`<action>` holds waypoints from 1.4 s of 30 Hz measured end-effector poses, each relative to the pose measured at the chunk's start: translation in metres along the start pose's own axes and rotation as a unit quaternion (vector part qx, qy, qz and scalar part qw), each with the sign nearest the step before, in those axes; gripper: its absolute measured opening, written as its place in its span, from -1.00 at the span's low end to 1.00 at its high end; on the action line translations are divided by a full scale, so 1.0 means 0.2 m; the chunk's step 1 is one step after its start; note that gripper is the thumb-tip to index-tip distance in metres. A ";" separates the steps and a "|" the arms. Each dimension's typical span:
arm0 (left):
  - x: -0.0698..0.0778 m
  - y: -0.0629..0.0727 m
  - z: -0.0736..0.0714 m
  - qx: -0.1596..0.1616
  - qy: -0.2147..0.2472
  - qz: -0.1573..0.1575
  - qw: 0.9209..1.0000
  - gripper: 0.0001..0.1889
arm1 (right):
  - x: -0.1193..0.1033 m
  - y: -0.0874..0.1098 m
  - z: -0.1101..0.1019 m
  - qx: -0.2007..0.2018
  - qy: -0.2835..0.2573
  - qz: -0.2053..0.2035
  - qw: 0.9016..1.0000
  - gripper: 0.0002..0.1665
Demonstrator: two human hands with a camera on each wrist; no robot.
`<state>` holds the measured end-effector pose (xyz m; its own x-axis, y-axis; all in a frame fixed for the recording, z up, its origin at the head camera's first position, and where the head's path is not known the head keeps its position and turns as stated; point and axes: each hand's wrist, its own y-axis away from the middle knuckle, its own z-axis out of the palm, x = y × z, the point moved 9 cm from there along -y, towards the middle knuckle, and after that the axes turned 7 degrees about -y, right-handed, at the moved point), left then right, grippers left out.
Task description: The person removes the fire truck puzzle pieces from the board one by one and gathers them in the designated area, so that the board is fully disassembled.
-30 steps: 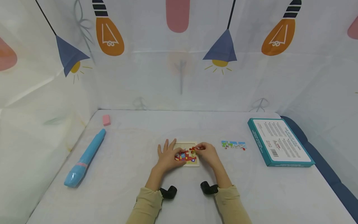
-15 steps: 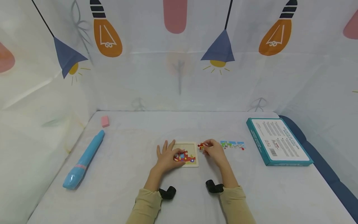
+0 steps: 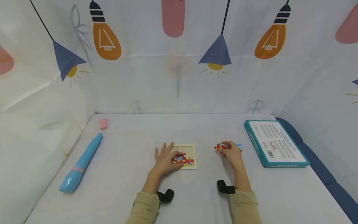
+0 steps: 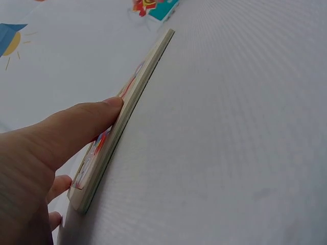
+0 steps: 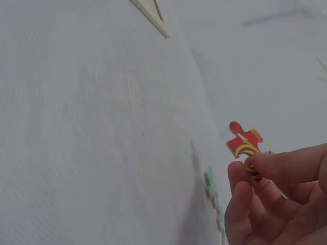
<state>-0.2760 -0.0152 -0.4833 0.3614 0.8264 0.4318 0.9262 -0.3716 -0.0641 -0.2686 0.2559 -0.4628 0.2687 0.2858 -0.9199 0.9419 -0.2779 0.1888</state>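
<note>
Lamp-print fabric [image 3: 134, 84] hangs behind a white counter [image 3: 126, 186], where the left hand [image 3: 163, 161], fingers spread, presses a wooden puzzle frame [image 3: 195, 158] near centre; farther right, the right hand [image 3: 232, 154] pinches a red puzzle piece [image 5: 246, 142] by a colourful strip [image 3: 239, 146], left of a teal box [image 3: 277, 143].

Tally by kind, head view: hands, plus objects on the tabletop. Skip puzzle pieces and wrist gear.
Left hand plus right hand: 2
Puzzle tray: 1
Teal box: 1
Blue wand-shaped object: 1
Pink block: 1
Total: 6
</note>
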 end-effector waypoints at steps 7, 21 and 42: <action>0.00 0.02 0.00 0.003 0.003 0.002 1.000 -0.52 | 0.07 0.01 -0.11 0.040 0.015 0.019 0.999 -0.59; 0.00 0.00 0.00 0.006 0.000 0.007 1.000 -0.51 | 0.18 0.01 -0.32 0.147 0.034 0.049 0.987 -0.60; -0.01 0.00 0.00 -0.001 -0.004 0.003 1.000 -0.52 | 0.20 0.01 -0.41 0.173 0.118 0.063 0.976 -0.66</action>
<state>-0.2772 -0.0161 -0.4849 0.3686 0.8270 0.4246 0.9234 -0.3784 -0.0645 -0.2394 0.3414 -0.4718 0.4548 0.4221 -0.7842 0.7851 -0.6058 0.1293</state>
